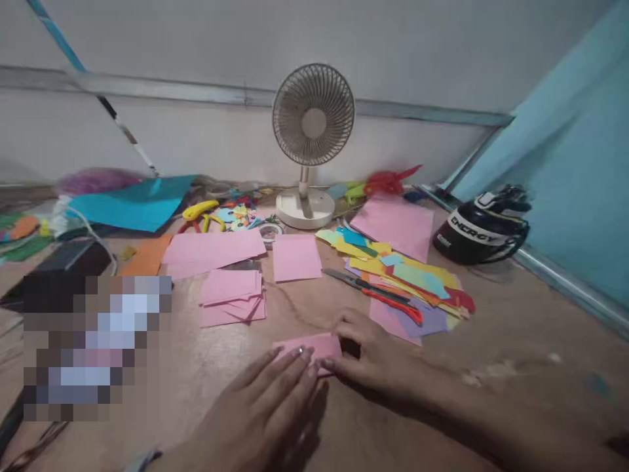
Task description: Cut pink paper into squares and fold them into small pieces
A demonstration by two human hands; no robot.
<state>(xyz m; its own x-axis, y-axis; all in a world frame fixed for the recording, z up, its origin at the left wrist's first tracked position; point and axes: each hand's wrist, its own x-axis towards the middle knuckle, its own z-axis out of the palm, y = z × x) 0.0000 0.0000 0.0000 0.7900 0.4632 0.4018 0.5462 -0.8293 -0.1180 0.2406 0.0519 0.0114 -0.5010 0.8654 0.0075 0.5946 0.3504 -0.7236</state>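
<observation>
A small piece of pink paper (323, 343), seemingly folded, lies on the wooden table in front of me. My left hand (270, 400) rests on it from the near left, fingers stretched out and flat across its surface. At the paper's right end, my right hand (373, 354) grips the edge between thumb and fingers. Part of the paper is hidden under the left fingers. Beyond the hands sit a stack of cut pink papers (230, 288) and a single pink square (296, 257). A cutting tool with an orange handle (405, 309) lies just past my right hand.
Coloured paper scraps (417, 278) are piled at the right. A white fan (313, 121) stands at the back, near a tape roll (270, 233) and a yellow-handled tool (200, 210). A dark jug (479, 226) is far right; a black box (73, 265) is left.
</observation>
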